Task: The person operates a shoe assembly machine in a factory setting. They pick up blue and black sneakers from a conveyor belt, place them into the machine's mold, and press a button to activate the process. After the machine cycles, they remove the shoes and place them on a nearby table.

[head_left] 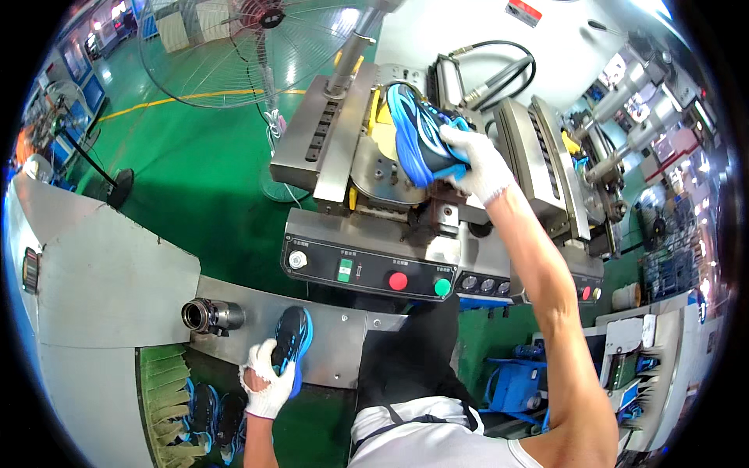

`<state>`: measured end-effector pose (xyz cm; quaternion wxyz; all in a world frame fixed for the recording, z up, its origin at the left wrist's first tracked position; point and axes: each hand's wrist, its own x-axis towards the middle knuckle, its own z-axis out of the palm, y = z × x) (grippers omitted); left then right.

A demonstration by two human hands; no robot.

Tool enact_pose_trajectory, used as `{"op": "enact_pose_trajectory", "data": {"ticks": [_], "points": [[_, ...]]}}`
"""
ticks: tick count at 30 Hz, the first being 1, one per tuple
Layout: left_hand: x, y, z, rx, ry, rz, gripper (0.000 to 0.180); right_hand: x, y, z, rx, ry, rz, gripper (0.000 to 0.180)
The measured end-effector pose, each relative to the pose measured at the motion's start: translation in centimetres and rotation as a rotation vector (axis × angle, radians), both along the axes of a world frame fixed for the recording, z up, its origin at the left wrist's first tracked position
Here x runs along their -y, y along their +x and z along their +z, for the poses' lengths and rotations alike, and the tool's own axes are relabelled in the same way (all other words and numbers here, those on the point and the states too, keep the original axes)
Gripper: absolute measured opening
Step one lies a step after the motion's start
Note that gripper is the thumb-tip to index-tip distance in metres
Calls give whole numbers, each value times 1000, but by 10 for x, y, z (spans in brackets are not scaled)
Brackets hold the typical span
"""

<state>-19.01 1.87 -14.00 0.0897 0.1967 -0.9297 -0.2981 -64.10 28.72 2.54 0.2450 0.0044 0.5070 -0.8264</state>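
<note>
My right hand [477,162], in a white glove, grips a black and blue sports shoe [421,134] by its heel end. That shoe is over the metal bed of a pressing machine [382,175], between its two side blocks; whether it rests there cannot be made out. Lower left, my gloved left hand [267,382] is closed around one end of another black and blue sports shoe [294,331]. This second shoe lies over a steel shelf [328,355], its toe pointing away from me. The glove partly covers its near end.
A control panel [367,265] with red and green buttons fronts the machine. A metal pipe fitting [212,315] is on the shelf's left. More shoes [204,413] sit behind a bristle curtain [164,405] at lower left. A large fan [261,47] stands beyond; a blue cart [511,386] is at right.
</note>
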Motion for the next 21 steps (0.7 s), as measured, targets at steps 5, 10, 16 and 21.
{"op": "enact_pose_trajectory", "data": {"ticks": [5,10,16,21], "points": [[6,27,-63,191,-99,-62,66,49,-123,-29,70,403,-66,24],[14,39,-95,-32,-3,-98,69,116,-153,-73,-620,1594,-263,46],[11,39,-103,-55,110,-72,63,128,-156,-143,-679,1729,-401,44],[9,25,-93,-62,87,-110,61,99,-171,-135,-577,1744,-245,57]]}}
